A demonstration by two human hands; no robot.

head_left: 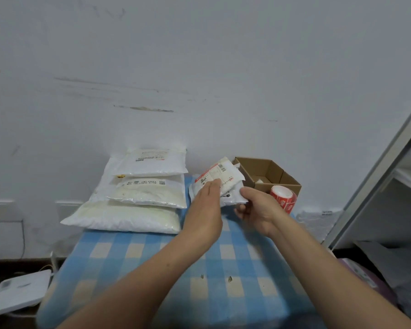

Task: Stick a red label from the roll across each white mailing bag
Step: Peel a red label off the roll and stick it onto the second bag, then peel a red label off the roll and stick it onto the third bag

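Small white mailing bags point(223, 176) lie stacked at the far middle of the blue checked table point(176, 269); the top one bears a red label along its edge. My left hand point(205, 203) rests with straight fingers on the small stack. My right hand point(256, 210) grips the near right corner of a lower small bag, thumb on top. The roll of red labels point(284, 198) stands just right of my right hand. Three large white mailing bags point(140, 193) are piled at the far left against the wall.
An open brown cardboard box point(268, 174) stands behind the roll at the far right. A metal shelf frame point(377, 181) rises on the right. A white scale point(19, 290) lies on the floor at the left. The wall is right behind the table.
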